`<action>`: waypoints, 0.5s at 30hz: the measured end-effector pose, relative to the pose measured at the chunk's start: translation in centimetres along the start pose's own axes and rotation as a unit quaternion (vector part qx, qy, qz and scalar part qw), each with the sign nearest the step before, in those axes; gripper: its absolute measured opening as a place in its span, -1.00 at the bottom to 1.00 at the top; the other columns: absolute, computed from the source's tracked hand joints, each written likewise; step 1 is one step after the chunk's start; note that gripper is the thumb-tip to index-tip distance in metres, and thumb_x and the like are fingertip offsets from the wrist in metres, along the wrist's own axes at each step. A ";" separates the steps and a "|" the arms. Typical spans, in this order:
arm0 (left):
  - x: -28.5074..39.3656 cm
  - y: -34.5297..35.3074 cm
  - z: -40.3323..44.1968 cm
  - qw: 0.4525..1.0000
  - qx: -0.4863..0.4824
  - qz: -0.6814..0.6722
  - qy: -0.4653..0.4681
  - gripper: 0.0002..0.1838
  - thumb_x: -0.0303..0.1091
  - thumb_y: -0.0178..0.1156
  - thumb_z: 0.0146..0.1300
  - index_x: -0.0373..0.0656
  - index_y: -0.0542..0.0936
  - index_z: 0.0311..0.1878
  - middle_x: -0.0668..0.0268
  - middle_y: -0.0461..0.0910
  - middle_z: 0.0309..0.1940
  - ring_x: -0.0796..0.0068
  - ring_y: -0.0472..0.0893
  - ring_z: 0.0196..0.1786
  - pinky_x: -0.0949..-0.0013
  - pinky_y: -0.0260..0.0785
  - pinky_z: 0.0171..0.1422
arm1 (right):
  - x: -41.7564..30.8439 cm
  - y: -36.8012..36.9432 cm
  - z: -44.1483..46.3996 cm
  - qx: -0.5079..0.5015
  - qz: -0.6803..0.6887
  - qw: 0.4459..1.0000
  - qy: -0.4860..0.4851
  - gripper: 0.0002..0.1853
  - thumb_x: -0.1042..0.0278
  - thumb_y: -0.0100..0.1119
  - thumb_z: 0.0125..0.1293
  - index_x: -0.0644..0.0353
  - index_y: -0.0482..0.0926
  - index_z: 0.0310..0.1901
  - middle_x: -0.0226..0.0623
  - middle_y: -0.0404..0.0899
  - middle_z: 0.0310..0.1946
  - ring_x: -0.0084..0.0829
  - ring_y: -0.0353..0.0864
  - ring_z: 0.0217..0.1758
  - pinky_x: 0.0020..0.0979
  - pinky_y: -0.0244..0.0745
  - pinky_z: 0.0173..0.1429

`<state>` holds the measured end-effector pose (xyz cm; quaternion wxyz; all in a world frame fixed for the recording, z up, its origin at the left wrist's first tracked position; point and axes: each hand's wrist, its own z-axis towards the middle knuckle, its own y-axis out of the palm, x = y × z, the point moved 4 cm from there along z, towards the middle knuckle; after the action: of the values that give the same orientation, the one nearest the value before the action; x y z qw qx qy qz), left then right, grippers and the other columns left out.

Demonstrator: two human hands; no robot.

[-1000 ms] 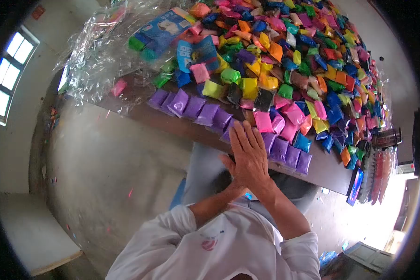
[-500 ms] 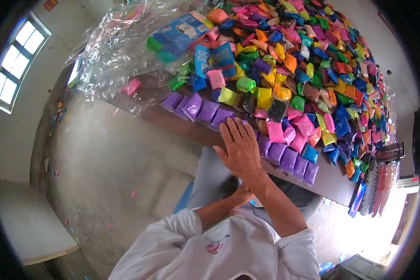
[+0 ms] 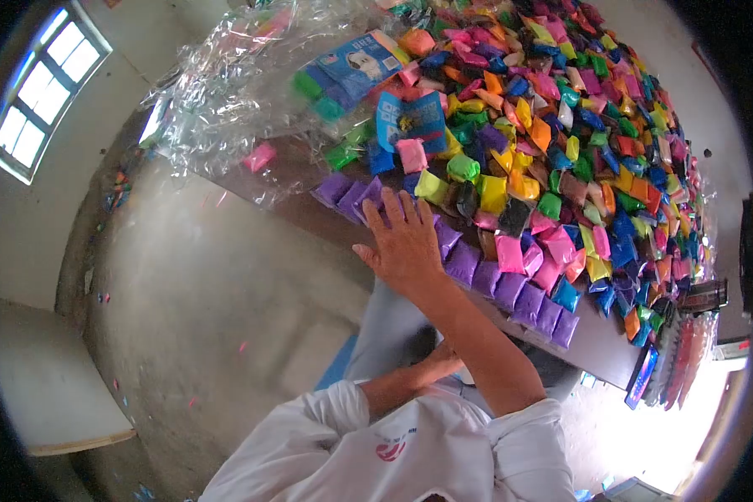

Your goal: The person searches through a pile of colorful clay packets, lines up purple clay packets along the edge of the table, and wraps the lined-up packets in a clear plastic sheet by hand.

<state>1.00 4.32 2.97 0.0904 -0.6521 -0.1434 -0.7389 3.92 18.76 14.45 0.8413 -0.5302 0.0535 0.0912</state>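
My right hand (image 3: 406, 243) lies palm down over a row of purple packets (image 3: 510, 291) along the table's near edge. Its fingers are slightly spread, and its palm hides the middle of the row. Purple packets show on both sides of it. Down by my lap is my left hand (image 3: 443, 360), partly behind my right forearm, its fingers hidden. Just beyond the row lie a yellow-green packet (image 3: 432, 187) and a pink packet (image 3: 509, 253).
A large heap of colourful packets (image 3: 560, 125) covers the table (image 3: 598, 343). Clear plastic wrap (image 3: 226, 100) and a blue printed bag (image 3: 356, 67) lie at the left. A phone (image 3: 642, 376) rests at the right edge.
My right hand has moved left along the purple row. My left hand, beside the right one at first, has dropped back toward my lap. The view has shifted.
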 end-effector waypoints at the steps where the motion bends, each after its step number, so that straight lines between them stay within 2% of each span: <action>1: 0.8 -0.1 0.0 1.000 0.016 -0.009 -0.003 -0.52 -0.12 0.04 0.33 -0.21 0.32 0.20 0.20 0.33 0.20 0.29 0.25 0.30 0.24 0.09 0.35 | 0.1 0.6 0.1 -0.014 -0.007 1.000 0.012 -0.36 -0.05 0.18 0.11 0.12 0.34 0.18 -0.05 0.27 0.20 -0.03 0.22 0.28 0.00 0.04 0.33; 3: 0.7 -0.2 0.0 0.999 0.033 -0.017 -0.005 -0.50 -0.08 0.01 0.34 -0.22 0.31 0.21 0.18 0.33 0.21 0.24 0.23 0.32 0.23 0.06 0.37 | 0.0 1.0 0.5 -0.027 -0.014 0.999 0.023 -0.36 -0.06 0.17 0.11 0.09 0.34 0.18 -0.05 0.27 0.20 -0.02 0.22 0.29 0.03 0.04 0.33; 6: -3.5 0.4 0.0 0.994 0.026 -0.014 -0.103 -0.53 -0.11 0.00 0.35 -0.19 0.32 0.21 0.18 0.32 0.23 0.29 0.27 0.31 0.24 0.12 0.34 | -0.4 0.8 1.0 0.005 0.003 1.000 0.023 -0.37 -0.07 0.15 0.13 0.10 0.36 0.18 -0.05 0.26 0.23 -0.04 0.20 0.31 0.04 0.03 0.33; 8: -6.0 0.7 -0.4 0.991 0.028 -0.037 -0.127 -0.53 -0.12 0.01 0.34 -0.19 0.33 0.21 0.18 0.32 0.24 0.30 0.27 0.31 0.24 0.13 0.34 | -1.4 0.9 1.6 0.018 -0.003 0.999 -0.039 -0.39 -0.06 0.17 0.11 0.10 0.41 0.15 -0.04 0.26 0.24 -0.05 0.18 0.34 0.04 0.03 0.35; 9: -7.2 0.7 -0.6 0.989 0.031 -0.053 -0.137 -0.54 -0.12 0.01 0.34 -0.18 0.33 0.20 0.18 0.31 0.24 0.31 0.27 0.32 0.24 0.14 0.34 | -1.7 1.2 1.8 0.018 -0.004 0.999 -0.037 -0.39 -0.06 0.17 0.11 0.10 0.41 0.15 -0.04 0.26 0.24 -0.05 0.18 0.34 0.04 0.03 0.35; 11: -9.6 0.9 -1.5 0.982 0.038 -0.100 -0.158 -0.54 -0.13 0.01 0.34 -0.18 0.33 0.20 0.18 0.30 0.25 0.32 0.27 0.32 0.24 0.15 0.33 | -2.5 2.7 2.0 -0.058 -0.010 0.997 -0.056 -0.47 0.06 0.02 0.20 0.15 0.39 0.16 -0.03 0.20 0.30 -0.05 0.15 0.37 0.05 -0.05 0.40; 12: -11.2 1.3 -2.0 0.965 0.033 -0.213 -0.149 -0.55 -0.13 0.01 0.34 -0.17 0.34 0.20 0.19 0.30 0.26 0.33 0.27 0.32 0.24 0.16 0.33 | -3.3 2.2 1.7 -0.045 0.010 0.996 -0.074 -0.48 0.08 0.01 0.20 0.16 0.40 0.15 -0.03 0.20 0.30 -0.05 0.15 0.37 0.04 -0.07 0.42; 13: -13.0 1.7 -2.8 0.896 0.010 -0.426 -0.126 -0.55 -0.14 0.02 0.34 -0.17 0.34 0.20 0.19 0.30 0.26 0.34 0.27 0.32 0.24 0.16 0.32 | -4.0 1.4 0.5 -0.036 0.024 0.996 -0.082 -0.50 0.10 -0.01 0.20 0.17 0.41 0.14 -0.03 0.20 0.30 -0.06 0.15 0.38 0.04 -0.10 0.43; 14: -14.1 1.9 -3.7 0.795 -0.030 -0.595 -0.112 -0.55 -0.14 0.02 0.34 -0.16 0.34 0.20 0.19 0.29 0.26 0.35 0.27 0.32 0.24 0.17 0.32 | -4.6 -0.1 -0.8 -0.008 0.074 0.994 -0.078 -0.51 0.13 0.03 0.17 0.16 0.42 0.12 -0.04 0.23 0.28 -0.06 0.17 0.36 0.03 -0.05 0.42; 15: -14.5 1.8 -3.9 0.793 -0.027 -0.594 -0.137 -0.55 -0.14 0.02 0.33 -0.16 0.34 0.20 0.19 0.29 0.27 0.36 0.27 0.32 0.25 0.17 0.32 | -4.8 -1.6 -2.5 0.024 0.122 0.989 -0.074 -0.51 0.16 0.06 0.14 0.16 0.43 0.11 -0.05 0.26 0.26 -0.07 0.20 0.35 0.03 0.00 0.40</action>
<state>-0.13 0.55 -11.62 -0.4040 -0.5353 -0.4934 -0.5538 -0.39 15.34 15.63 0.8381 -0.4909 0.0573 0.2307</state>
